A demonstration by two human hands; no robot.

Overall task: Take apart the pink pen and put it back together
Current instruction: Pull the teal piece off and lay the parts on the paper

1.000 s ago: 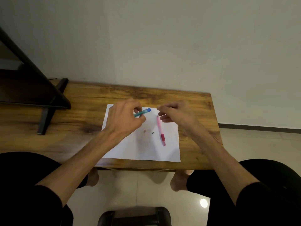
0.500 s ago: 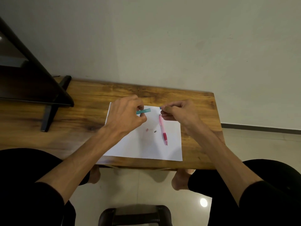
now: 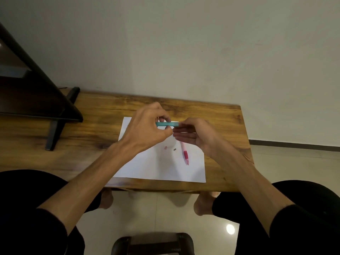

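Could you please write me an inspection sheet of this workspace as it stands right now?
Surface: wooden table against the wall, with a white sheet of paper on it.
Job's things: pink pen lies on the paper, untouched; its upper end is hidden by the right hand.
Clutter: teal pen held level between both hands; two small parts loose on the paper, one pinkish, one dark.
Grips: left hand pinches the teal pen; right hand meets its other end, fingers curled.
Cables: nothing seen.
Surroundings: dark stand on the table's left; tiled floor; dark stool below.
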